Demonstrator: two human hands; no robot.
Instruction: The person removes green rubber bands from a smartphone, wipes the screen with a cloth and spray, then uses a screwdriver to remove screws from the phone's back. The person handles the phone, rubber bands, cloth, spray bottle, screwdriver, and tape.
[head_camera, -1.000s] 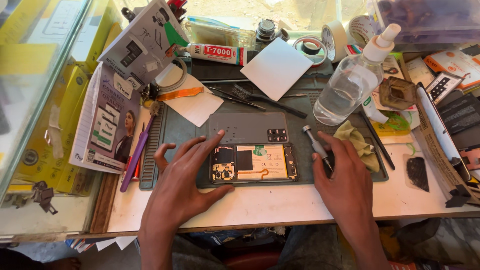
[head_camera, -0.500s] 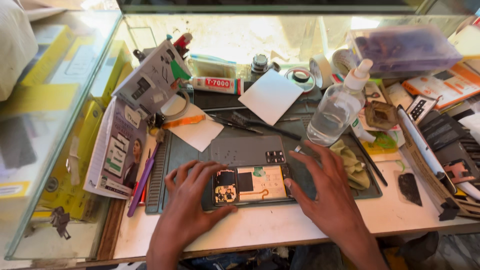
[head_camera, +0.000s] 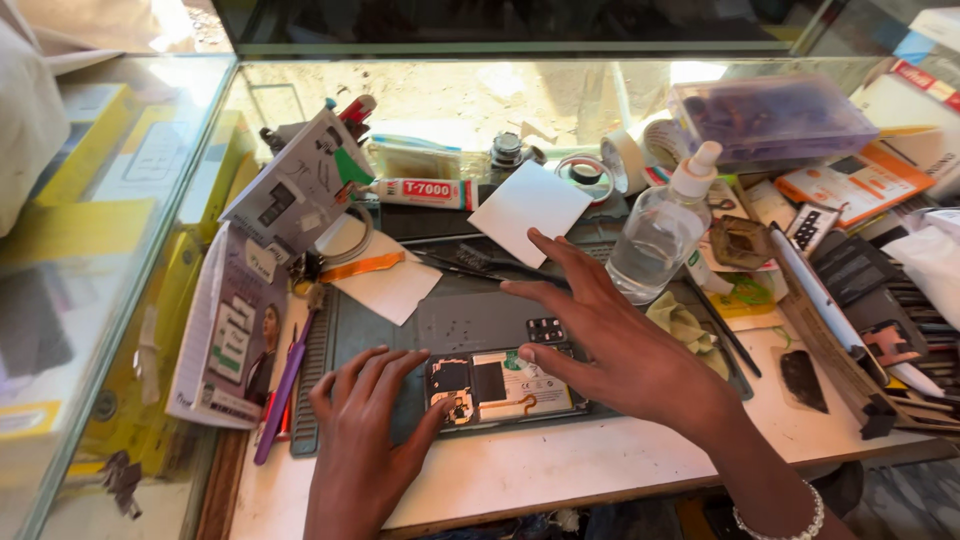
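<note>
A cluttered repair bench (head_camera: 600, 470) inside a glass-walled counter, white top, dark grey work mat (head_camera: 400, 340) laid across its middle. Nearest the front edge, the left hand (head_camera: 360, 440) lies flat with fingers spread, its thumb pressing the left end of the opened smartphone (head_camera: 505, 385), which rests on the mat with its back removed and its circuit board and pale battery exposed. Beside it, the right hand (head_camera: 610, 340) hovers open over the phone's right end, fingers fanned toward the far side, pinching nothing; a second ago it lay at the phone's right edge near a slim tool, so it has lifted and swung inward. Judging by the bare internals, the opening is done; the work inside and the closing are left. The detached grey back cover (head_camera: 470, 325) lies just behind the phone. Further back, black tweezers (head_camera: 470, 262) and a white square card (head_camera: 530, 210). To the right, a clear plastic spray bottle (head_camera: 660, 235). Toward the far edge, a white glue tube (head_camera: 425, 192) and tape rolls (head_camera: 625, 155).
</note>
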